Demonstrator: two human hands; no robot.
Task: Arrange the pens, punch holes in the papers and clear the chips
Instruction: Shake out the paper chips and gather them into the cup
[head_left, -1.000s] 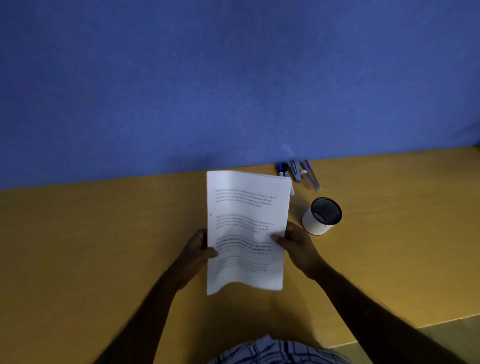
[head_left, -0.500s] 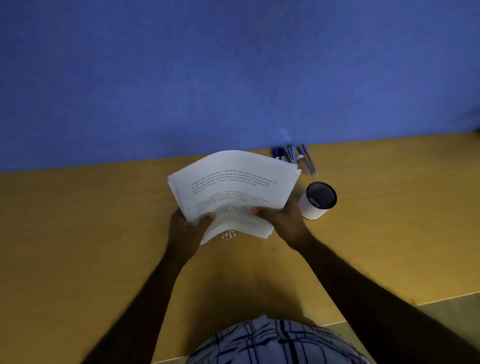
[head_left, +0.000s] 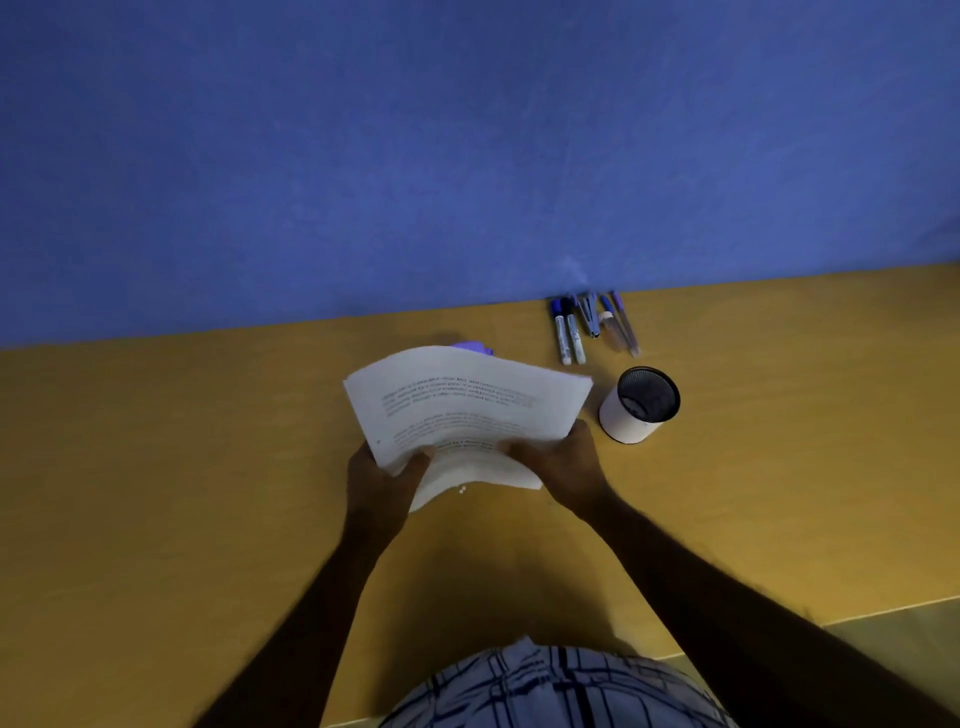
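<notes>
A stack of printed white papers (head_left: 467, 405) is held above the yellow desk (head_left: 182, 493), curved and tilted away from me. My left hand (head_left: 384, 478) grips its near left edge, my right hand (head_left: 561, 460) its near right edge. A few small white paper chips (head_left: 462, 489) lie on the desk under the near edge of the papers. Several pens and markers (head_left: 589, 327) lie side by side against the blue wall. A purple object (head_left: 472, 347), possibly the hole punch, peeks out behind the papers, mostly hidden.
A white cup with a black mesh inside (head_left: 640, 405) stands right of the papers, close to my right hand. The blue partition wall (head_left: 467, 156) bounds the desk at the back. The desk's near edge (head_left: 883, 608) runs at lower right.
The papers went from hanging upright to tilted flat and curved away from me. Chips appeared beneath them. The purple object behind the papers has come into sight.
</notes>
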